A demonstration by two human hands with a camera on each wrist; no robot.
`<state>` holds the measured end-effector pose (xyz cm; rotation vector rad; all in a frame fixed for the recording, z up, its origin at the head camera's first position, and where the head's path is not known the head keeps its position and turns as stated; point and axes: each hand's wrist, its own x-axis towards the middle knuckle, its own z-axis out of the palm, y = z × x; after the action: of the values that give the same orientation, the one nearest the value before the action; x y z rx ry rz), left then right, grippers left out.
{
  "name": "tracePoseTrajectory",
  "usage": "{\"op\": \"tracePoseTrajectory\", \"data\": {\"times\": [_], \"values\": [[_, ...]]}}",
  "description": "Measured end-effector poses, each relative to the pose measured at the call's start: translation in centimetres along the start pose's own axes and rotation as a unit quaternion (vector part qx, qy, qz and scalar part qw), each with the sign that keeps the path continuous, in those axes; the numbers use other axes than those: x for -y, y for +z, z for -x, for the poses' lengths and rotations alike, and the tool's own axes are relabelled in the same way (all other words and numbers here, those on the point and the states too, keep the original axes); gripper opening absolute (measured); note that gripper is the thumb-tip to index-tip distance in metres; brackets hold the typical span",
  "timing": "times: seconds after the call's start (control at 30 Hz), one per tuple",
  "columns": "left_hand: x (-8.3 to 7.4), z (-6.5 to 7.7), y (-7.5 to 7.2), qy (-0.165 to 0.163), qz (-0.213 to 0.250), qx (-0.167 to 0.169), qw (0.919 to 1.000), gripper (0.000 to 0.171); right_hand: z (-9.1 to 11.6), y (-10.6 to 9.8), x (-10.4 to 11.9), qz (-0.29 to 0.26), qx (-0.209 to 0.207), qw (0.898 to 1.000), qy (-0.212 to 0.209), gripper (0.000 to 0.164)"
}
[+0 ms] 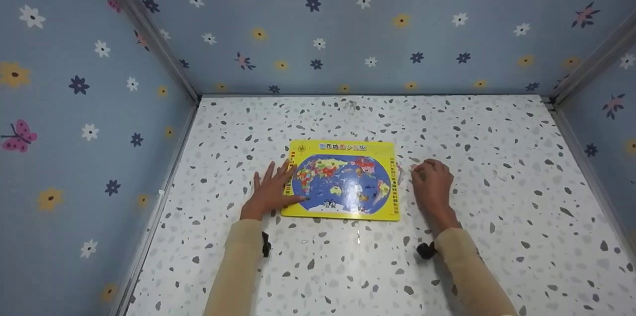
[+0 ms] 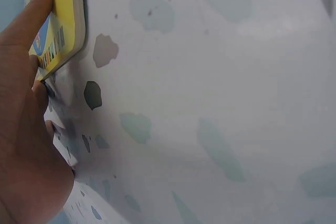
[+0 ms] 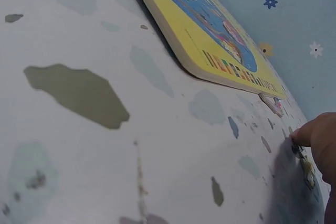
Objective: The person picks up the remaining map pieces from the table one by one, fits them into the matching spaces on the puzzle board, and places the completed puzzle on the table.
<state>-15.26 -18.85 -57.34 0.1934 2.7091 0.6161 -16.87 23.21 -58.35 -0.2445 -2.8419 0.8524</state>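
Observation:
A yellow-bordered world map puzzle board lies flat on the table, its map a blue oval with coloured land. My left hand rests on the board's left edge, fingers spread and thumb over the lower left of the map. To the right of the board, my right hand has curled fingers close to the tabletop. A small, thin, pale and yellowish piece shows at those fingers in the right wrist view, mostly hidden by the hand. Another small pinkish piece lies against the board's right edge.
The speckled white table meets blue panels with flowers and butterflies at the back, the left and the right. Dark wrist cameras sit at the left cuff and right cuff.

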Motion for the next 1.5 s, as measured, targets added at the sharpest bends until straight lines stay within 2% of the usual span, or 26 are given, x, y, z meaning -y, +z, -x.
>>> {"op": "tracePoseTrajectory", "data": {"times": [1.1, 1.5], "values": [[0.0, -0.1, -0.3, -0.010, 0.000, 0.013, 0.9999, 0.100, 0.4, 0.2, -0.1, -0.022, 0.000, 1.000, 0.019, 0.021], [0.0, -0.2, -0.1, -0.004, -0.005, 0.009, 0.9999, 0.102, 1.1, 0.1, 0.4, -0.039, -0.023, 0.999, -0.003, 0.018]]}}
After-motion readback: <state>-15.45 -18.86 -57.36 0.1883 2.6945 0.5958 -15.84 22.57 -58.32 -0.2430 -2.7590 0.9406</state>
